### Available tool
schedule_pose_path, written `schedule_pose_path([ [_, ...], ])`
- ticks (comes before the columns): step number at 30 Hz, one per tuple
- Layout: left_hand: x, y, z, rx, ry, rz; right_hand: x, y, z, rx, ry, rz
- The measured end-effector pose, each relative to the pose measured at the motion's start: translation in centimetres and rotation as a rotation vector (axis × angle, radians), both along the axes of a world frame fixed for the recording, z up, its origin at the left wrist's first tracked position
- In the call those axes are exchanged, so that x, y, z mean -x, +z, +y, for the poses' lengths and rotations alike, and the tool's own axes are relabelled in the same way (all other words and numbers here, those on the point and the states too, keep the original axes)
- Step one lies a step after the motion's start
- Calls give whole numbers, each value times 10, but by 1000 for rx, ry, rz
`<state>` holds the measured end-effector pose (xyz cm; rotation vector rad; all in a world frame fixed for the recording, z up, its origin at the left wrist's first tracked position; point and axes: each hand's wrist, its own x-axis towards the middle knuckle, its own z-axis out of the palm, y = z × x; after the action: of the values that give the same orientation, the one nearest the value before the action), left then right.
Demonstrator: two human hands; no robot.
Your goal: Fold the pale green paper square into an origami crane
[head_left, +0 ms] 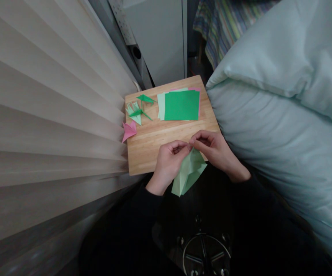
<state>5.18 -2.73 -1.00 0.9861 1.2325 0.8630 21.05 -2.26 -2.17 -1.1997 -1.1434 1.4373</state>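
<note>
A light green sheet of origami paper (189,172), creased and partly folded, hangs below my fingertips at the near edge of the small wooden table (151,145). My left hand (170,161) pinches its upper end from the left. From the right, my right hand (211,147) pinches the same end, thumb and index finger close to the left fingertips. The fold between the fingertips is hidden. Further back lies a stack of origami paper (182,105), dark green on top, with pale green and pink edges showing.
Folded paper cranes in green (137,112) and a pink one (129,131) sit at the table's left side. A pleated curtain (53,126) borders the left, pale bedding (269,115) the right. A white cabinet (157,38) stands behind; a wheeled chair base (204,249) is below.
</note>
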Motion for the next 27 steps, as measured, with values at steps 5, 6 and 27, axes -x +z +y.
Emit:
schedule_pose_path([
  [5,0,1,-1,7,-9,3,0,-5,1,4,-49,25],
  [6,0,1,-1,13,-17,7,-1,-5,1,10,-71,30],
  [27,2,12,-3,334,-55,-347,-7,3,1,13,109,81],
])
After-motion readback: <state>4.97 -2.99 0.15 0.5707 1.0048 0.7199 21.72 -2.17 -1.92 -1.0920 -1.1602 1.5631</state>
